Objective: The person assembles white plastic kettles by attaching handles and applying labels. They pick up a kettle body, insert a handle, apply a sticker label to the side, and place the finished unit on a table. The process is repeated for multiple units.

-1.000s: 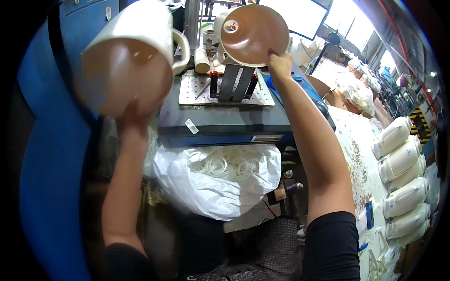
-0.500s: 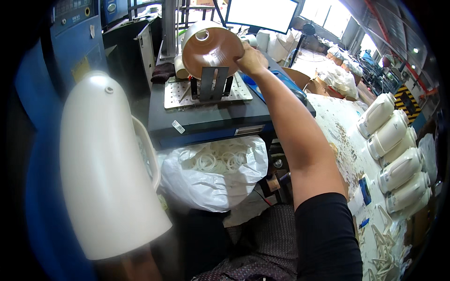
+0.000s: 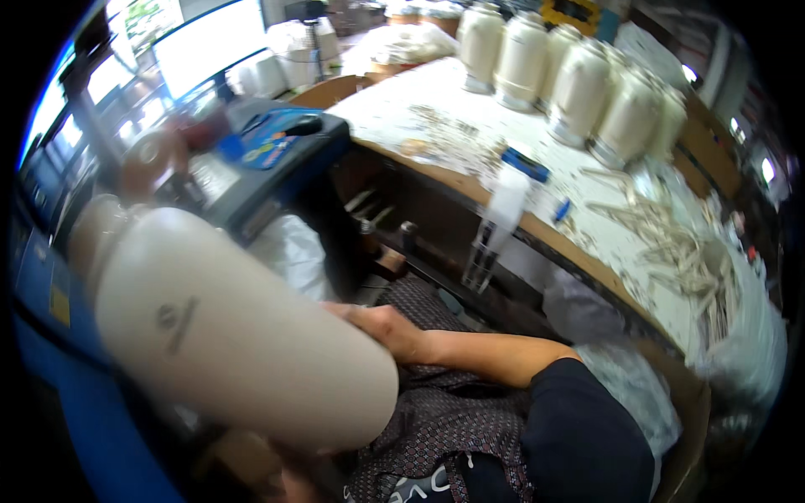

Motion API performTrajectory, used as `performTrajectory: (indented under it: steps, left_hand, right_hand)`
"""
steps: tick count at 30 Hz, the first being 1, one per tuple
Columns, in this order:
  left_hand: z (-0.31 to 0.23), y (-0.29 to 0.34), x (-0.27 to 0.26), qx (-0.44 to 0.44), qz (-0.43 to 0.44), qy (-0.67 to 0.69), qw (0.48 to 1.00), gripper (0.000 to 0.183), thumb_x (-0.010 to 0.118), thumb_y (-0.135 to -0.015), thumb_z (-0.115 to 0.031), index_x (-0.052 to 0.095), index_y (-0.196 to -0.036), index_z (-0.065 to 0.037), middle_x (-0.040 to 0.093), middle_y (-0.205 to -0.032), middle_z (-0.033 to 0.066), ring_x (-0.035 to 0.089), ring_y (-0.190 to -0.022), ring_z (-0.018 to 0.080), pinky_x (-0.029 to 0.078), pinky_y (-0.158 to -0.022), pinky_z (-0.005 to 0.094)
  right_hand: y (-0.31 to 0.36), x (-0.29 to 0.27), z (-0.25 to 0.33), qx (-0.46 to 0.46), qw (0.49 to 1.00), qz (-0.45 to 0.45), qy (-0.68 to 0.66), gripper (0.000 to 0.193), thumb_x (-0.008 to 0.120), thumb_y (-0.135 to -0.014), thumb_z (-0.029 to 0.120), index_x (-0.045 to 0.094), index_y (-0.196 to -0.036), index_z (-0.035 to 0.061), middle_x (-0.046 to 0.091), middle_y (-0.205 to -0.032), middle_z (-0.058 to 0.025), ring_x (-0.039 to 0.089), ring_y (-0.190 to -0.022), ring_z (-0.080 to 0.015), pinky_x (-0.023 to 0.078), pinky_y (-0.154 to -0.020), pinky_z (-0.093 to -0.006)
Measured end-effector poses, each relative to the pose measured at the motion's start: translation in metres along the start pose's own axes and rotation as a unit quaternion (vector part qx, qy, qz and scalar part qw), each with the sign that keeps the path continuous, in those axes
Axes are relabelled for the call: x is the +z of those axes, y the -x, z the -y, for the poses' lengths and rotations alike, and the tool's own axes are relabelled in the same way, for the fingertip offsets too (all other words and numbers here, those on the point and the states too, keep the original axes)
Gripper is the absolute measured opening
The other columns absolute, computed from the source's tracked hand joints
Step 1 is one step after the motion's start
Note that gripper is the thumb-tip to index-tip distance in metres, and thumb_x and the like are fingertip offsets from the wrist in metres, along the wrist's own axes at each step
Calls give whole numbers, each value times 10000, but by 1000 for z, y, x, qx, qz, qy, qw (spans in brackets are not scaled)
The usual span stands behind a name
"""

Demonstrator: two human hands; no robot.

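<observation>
A large cream jug body [image 3: 243,335] with a small dark printed mark fills the left foreground, tilted with its narrower rounded end away from me. My right hand [image 3: 386,331] is closed at its right side, the fingertips hidden behind the body. My left forearm [image 3: 293,474] reaches the body's lower end from below; the left hand itself is hidden by the body. Beyond the jug body, a blurred brownish rounded piece [image 3: 151,159] shows near the metal plate fixture [image 3: 214,176] on the dark machine table.
On the white worktable [image 3: 394,105] to the right stand several cream jugs [image 3: 579,92]. Nearer lie a heap of cream handles [image 3: 700,264], a blue tool [image 3: 526,164] and a blue marker [image 3: 562,210]. A white bag [image 3: 293,251] hangs below the machine table, which carries a mouse [image 3: 303,125].
My view has swung right. My right hand has left the brown-lined piece at the fixture and come back to the cream jug body, which is turned so its printed mark shows.
</observation>
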State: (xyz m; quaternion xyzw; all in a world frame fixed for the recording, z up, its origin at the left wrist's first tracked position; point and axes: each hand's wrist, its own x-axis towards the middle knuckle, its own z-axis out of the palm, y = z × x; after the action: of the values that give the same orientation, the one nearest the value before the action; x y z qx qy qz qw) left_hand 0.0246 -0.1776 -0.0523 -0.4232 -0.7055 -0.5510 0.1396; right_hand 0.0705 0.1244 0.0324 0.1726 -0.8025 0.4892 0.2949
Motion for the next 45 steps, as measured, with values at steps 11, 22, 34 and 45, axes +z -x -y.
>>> performTrajectory:
  steps: [11,22,34,45]
  left_hand:
    - [39,-80,-21,-234,-71,-63,968,711,281,-1004,-574,369,-1441,-20,457,-1412,166,466,-1262,280,367,-1074,426]
    - [-7,-156,21,-393,-37,-34,918,663,370,-998,-553,506,-1339,-1,546,-1347,138,530,-1213,277,395,-1034,405]
    - [20,-180,-4,-367,8,66,928,557,404,-1003,-452,509,-1338,-20,570,-1260,133,547,-1126,228,411,-986,370]
    - [-5,-116,-43,-406,-194,184,874,620,342,-992,-499,457,-1371,-22,478,-1404,145,471,-1264,311,371,-1055,455]
  right_hand:
    - [167,-58,-39,6,955,-17,295,416,527,-905,169,575,-1317,181,693,-1036,-78,687,-867,-210,563,-737,-321]
    - [524,-130,60,693,686,-62,215,283,639,-853,256,651,-1098,114,672,-1054,-145,655,-916,-345,517,-818,-428]
    - [607,-210,82,862,388,111,308,432,647,-830,237,605,-1235,92,601,-1255,-180,574,-1171,-332,468,-979,-399]
    - [279,-228,73,525,665,21,531,585,686,-767,363,568,-1245,48,572,-1069,-153,517,-1051,-317,404,-901,-435]
